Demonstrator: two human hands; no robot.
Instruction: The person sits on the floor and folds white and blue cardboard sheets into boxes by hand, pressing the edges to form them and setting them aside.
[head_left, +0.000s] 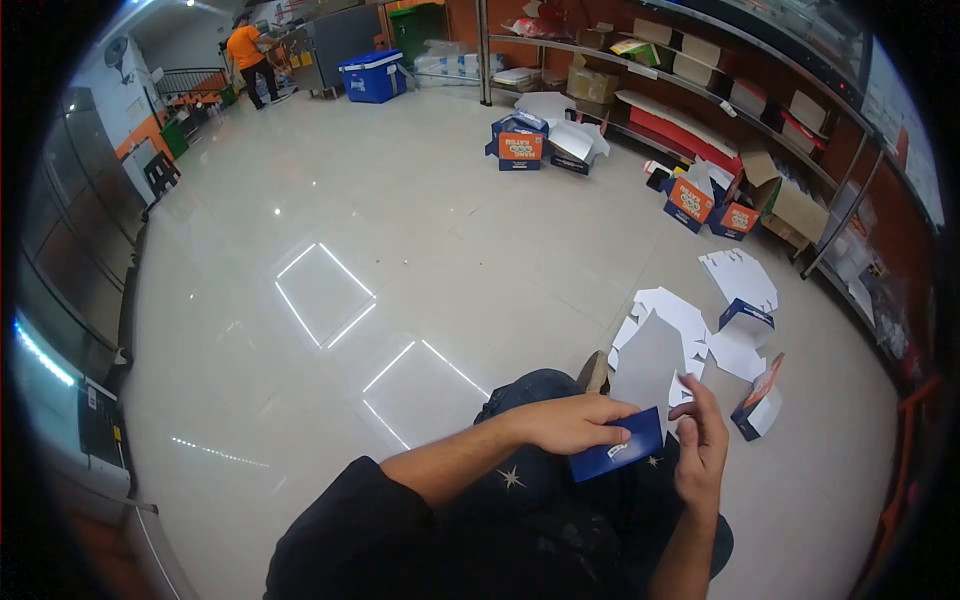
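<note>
Over my lap, my left hand (585,425) grips the dark blue end of a folding carton (632,458), thumb pressed on its printed face. The carton's long pale grey-white panel (645,365) stretches away from me toward the floor. To its right, my right hand (702,440) is raised with thumb and fingers apart, fingertips right by the white flap edge. Beyond the panel lie flat white carton blanks (672,305) with cut tabs. Right of them rest a partly folded blue-and-white carton (742,330) and an orange-and-blue carton piece (760,400).
Folded orange-and-blue boxes (520,150) stand on the tiled floor (330,400), with more boxes (690,200) beside a metal shelf rack (660,75). A blue cooler (372,78) sits at the back. Farther left, a person in an orange shirt (245,50) stands near a counter.
</note>
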